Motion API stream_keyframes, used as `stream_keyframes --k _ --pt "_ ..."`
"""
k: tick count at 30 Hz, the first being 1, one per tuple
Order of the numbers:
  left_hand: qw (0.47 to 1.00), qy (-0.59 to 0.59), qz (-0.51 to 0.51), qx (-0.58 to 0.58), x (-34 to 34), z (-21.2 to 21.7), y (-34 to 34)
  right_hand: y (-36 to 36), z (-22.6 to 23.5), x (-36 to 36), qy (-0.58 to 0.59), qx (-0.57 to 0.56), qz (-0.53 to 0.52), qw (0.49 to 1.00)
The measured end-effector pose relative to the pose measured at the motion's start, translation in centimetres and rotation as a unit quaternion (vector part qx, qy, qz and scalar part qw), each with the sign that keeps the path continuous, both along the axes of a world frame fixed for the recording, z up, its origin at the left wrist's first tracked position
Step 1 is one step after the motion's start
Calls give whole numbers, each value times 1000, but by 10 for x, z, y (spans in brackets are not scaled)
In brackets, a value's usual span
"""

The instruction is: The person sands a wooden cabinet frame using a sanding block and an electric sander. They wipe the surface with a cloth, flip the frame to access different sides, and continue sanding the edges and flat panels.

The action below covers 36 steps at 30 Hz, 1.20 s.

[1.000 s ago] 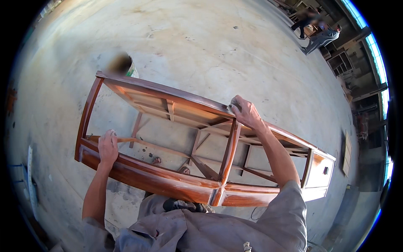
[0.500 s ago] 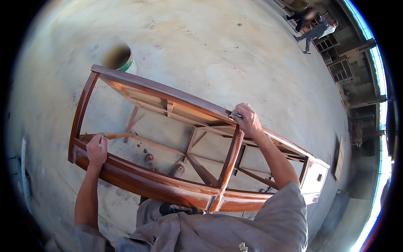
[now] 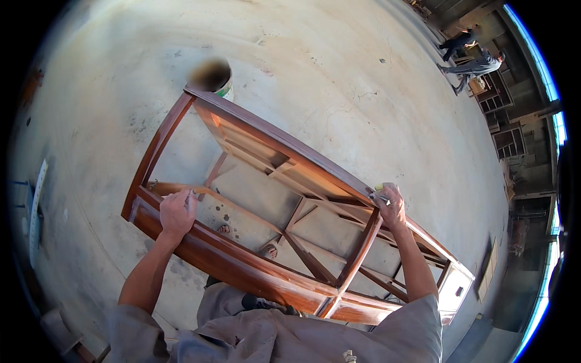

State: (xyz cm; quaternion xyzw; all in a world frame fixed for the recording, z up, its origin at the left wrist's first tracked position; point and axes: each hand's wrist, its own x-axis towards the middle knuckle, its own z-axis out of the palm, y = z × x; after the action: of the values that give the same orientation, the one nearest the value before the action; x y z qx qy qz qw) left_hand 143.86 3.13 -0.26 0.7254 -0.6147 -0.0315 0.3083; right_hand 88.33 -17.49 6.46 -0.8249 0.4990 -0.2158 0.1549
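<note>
The reddish-brown wooden frame (image 3: 236,269) is directly in front of the person, apparently resting on the floor and running slantwise, its near side close against the person's clothing. Along its far rail (image 3: 284,143), beside the joint with the middle post (image 3: 358,257), the right hand (image 3: 392,209) is pinched narrow on a small pale piece (image 3: 379,187), yellowish and too small to identify. The left hand (image 3: 178,212) is curled at the frame's near rail (image 3: 260,258), towards the left end; whether it closes on the wood or merely rests there, I cannot tell.

The step in hand looks like working over the wood's surface by touch. Another stroke along the far rail would call for light, even pressure, a steady frame, and care where the post meets the rail.

The wood shows whitish, dull patches among glossier red ones. Through the frame's open bay, sandalled feet (image 3: 224,228) show on the stained, pale floor (image 3: 333,72). Just beyond the frame's far left corner is a white-and-green bucket (image 3: 226,91). Right of the frame lies a flat pale board (image 3: 488,272); well beyond its far side, two people (image 3: 481,65) are near slatted wooden pieces (image 3: 510,142) along the shadowed wall.
</note>
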Motion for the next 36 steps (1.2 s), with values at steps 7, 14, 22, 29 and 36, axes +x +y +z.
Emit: stream_keyframes --k 7,14,22,29,36 --pt "999 1 -17 -29 -2 4 -3 -67 -13 302 -45 -58 115 991" --pt "999 25 -35 2 -1 -1 0 -119 -18 544 -92 14 96 991" --pt "998 37 -45 14 2 7 0 -120 -9 568 -77 36 93 992" --pt "998 28 -49 -6 2 3 -2 -113 -19 533 -96 33 102 990" --pt "998 29 -45 13 3 5 1 -118 -17 545 -80 33 100 991"
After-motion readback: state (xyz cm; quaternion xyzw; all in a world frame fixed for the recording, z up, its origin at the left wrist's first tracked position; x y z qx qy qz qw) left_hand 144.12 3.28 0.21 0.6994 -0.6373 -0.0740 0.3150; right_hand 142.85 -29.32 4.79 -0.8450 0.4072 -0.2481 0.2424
